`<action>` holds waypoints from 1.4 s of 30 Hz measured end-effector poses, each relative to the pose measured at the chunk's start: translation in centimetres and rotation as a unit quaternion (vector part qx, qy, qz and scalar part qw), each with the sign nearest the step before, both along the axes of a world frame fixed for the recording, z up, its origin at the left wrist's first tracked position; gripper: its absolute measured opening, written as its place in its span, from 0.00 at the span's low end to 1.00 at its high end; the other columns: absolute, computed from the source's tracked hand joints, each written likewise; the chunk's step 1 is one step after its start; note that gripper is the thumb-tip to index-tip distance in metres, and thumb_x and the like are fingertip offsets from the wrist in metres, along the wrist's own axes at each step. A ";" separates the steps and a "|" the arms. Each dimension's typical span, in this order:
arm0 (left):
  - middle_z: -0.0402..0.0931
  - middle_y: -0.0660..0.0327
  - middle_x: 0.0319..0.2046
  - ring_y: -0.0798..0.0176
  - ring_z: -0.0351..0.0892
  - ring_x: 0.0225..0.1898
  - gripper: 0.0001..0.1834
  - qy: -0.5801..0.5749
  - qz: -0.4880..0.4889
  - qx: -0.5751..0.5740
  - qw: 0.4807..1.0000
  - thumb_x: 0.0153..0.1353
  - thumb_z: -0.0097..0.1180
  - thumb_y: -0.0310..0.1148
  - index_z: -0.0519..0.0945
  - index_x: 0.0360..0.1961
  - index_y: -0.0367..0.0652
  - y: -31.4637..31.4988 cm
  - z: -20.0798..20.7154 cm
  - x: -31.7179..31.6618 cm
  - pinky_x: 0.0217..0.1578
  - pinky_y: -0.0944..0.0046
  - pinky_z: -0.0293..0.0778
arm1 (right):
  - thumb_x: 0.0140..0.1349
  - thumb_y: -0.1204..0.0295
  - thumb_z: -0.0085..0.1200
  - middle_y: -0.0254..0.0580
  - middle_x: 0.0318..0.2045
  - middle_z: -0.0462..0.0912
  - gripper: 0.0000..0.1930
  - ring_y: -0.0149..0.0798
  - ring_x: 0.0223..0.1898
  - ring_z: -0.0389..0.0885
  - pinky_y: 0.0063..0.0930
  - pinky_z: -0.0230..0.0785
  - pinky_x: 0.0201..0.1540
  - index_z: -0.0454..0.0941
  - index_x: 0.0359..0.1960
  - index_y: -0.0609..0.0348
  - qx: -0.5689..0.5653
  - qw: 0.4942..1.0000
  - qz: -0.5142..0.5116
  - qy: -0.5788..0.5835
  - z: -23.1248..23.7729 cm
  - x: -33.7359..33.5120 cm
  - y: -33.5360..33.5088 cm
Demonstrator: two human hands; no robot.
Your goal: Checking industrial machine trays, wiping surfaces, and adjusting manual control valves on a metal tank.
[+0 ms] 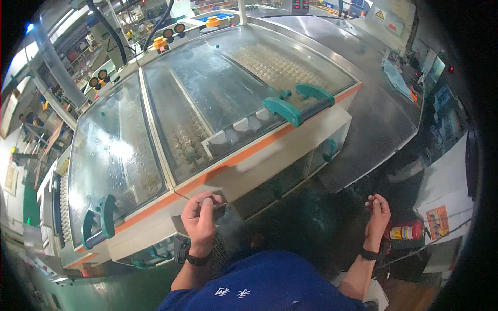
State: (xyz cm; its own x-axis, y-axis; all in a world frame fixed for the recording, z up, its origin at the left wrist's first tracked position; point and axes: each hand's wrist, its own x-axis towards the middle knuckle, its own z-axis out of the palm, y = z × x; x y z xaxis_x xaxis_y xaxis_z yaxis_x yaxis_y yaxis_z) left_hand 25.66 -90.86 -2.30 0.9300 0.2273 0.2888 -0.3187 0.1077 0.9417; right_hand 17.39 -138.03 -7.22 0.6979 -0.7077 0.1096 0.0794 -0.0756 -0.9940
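My left hand [200, 220] is raised in front of the machine's front panel, thumb pressed against curled fingers. Whatever is in that pinch, if anything, is too small or hidden to make out. Out to the right, over the dark floor, my right hand [378, 215] is also closed, its fingertips curled against the thumb; its contents do not show. Nearest to my left hand is a long machine with clear, wet-looking lids [212, 98] edged in orange. Green handles [282, 111] stand on the lids' front edge. Under the lids run rows of small pale rollers or pegs [275, 65].
A second lid handle [98, 223] stands at the machine's left end. To the right lies a broad steel surface [373, 109] with a cloth [395, 76] on it. A red fire extinguisher [404, 230] is just beyond my right hand. Green floor [119, 290] shows at lower left.
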 end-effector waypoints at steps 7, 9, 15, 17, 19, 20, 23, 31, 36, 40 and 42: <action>0.82 0.56 0.35 0.64 0.81 0.39 0.09 0.028 0.105 0.031 0.994 0.69 0.50 0.25 0.79 0.44 0.33 -4.5 0.0 0.3 0.46 0.63 0.76 | 0.72 0.75 0.48 0.39 0.40 0.83 0.10 0.30 0.37 0.79 0.24 0.72 0.42 0.79 0.49 0.65 -0.006 0.995 0.099 -0.006 -0.3 7.8 -4.5; 0.82 0.56 0.35 0.65 0.81 0.40 0.08 0.027 0.141 0.009 0.990 0.69 0.50 0.25 0.80 0.44 0.34 -6.4 -0.5 0.0 0.46 0.64 0.75 | 0.72 0.74 0.48 0.39 0.40 0.83 0.10 0.30 0.37 0.78 0.26 0.72 0.43 0.79 0.48 0.65 -0.016 0.991 0.135 -0.015 0.1 10.2 -6.1; 0.82 0.57 0.36 0.65 0.80 0.41 0.09 0.049 0.177 0.018 0.983 0.68 0.51 0.24 0.79 0.45 0.34 -13.9 -0.4 -0.9 0.47 0.66 0.74 | 0.72 0.73 0.47 0.40 0.40 0.83 0.11 0.32 0.38 0.78 0.29 0.72 0.43 0.79 0.48 0.66 -0.063 0.981 0.183 0.011 2.0 15.6 -11.4; 0.82 0.57 0.37 0.66 0.80 0.41 0.09 0.059 0.192 0.037 0.979 0.68 0.51 0.24 0.79 0.46 0.34 -15.5 -0.7 -1.4 0.47 0.66 0.74 | 0.71 0.73 0.47 0.40 0.40 0.83 0.11 0.32 0.38 0.78 0.28 0.72 0.43 0.79 0.48 0.65 -0.045 0.979 0.201 0.012 2.3 16.9 -12.5; 0.83 0.57 0.38 0.66 0.80 0.41 0.09 0.056 0.209 0.061 0.974 0.69 0.50 0.24 0.79 0.46 0.33 -16.7 -0.6 -1.8 0.48 0.66 0.74 | 0.71 0.73 0.47 0.39 0.40 0.83 0.11 0.32 0.38 0.78 0.28 0.72 0.43 0.80 0.48 0.65 -0.029 0.975 0.218 0.014 2.3 18.0 -13.2; 0.83 0.57 0.38 0.66 0.80 0.41 0.09 0.060 0.218 0.059 0.972 0.69 0.50 0.24 0.79 0.46 0.33 -17.2 -0.7 -2.2 0.48 0.66 0.74 | 0.71 0.73 0.48 0.40 0.40 0.83 0.11 0.32 0.38 0.78 0.28 0.72 0.43 0.80 0.48 0.65 -0.032 0.974 0.224 0.019 2.2 18.5 -13.5; 0.83 0.57 0.38 0.67 0.80 0.41 0.09 0.079 0.266 0.074 0.958 0.68 0.50 0.24 0.79 0.47 0.33 -17.1 -1.1 -3.4 0.47 0.67 0.74 | 0.71 0.73 0.48 0.40 0.40 0.83 0.11 0.32 0.38 0.78 0.28 0.72 0.44 0.80 0.47 0.65 -0.035 0.969 0.243 0.022 2.4 19.9 -13.2; 0.82 0.57 0.39 0.66 0.80 0.41 0.09 0.060 0.403 0.133 0.904 0.69 0.50 0.25 0.79 0.47 0.32 -12.3 -1.5 -7.3 0.46 0.64 0.75 | 0.70 0.73 0.48 0.38 0.38 0.83 0.11 0.31 0.38 0.79 0.27 0.72 0.44 0.80 0.45 0.67 -0.096 0.934 0.343 -0.020 4.9 24.0 -7.3; 0.82 0.56 0.39 0.65 0.80 0.41 0.10 0.054 0.464 0.122 0.876 0.70 0.49 0.25 0.78 0.47 0.32 -7.2 -1.3 -9.9 0.47 0.64 0.76 | 0.70 0.73 0.49 0.38 0.37 0.83 0.10 0.31 0.39 0.78 0.26 0.70 0.45 0.80 0.45 0.65 -0.292 0.888 0.338 -0.108 8.7 26.1 -2.6; 0.82 0.56 0.40 0.64 0.81 0.41 0.10 0.055 0.497 0.126 0.857 0.70 0.49 0.25 0.78 0.47 0.31 -2.9 -1.5 -11.9 0.47 0.64 0.76 | 0.68 0.72 0.51 0.46 0.40 0.84 0.10 0.39 0.43 0.82 0.34 0.73 0.49 0.80 0.45 0.66 -0.391 0.851 0.314 -0.154 11.0 28.3 2.2; 0.82 0.56 0.40 0.64 0.80 0.41 0.11 0.060 0.514 0.135 0.845 0.70 0.50 0.26 0.78 0.48 0.31 -0.3 -1.8 -13.0 0.46 0.65 0.76 | 0.68 0.72 0.52 0.51 0.42 0.84 0.11 0.47 0.45 0.83 0.38 0.73 0.50 0.79 0.45 0.66 -0.423 0.832 0.312 -0.178 11.5 29.7 4.6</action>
State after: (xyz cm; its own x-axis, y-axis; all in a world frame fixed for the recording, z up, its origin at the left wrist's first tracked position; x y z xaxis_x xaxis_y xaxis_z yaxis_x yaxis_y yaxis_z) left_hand 12.71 -91.17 -4.07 0.3079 0.8736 0.3770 -0.0141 -0.3920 0.9199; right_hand 47.11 -133.43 4.27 0.7173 0.2155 0.6626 0.6433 -0.5701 -0.5110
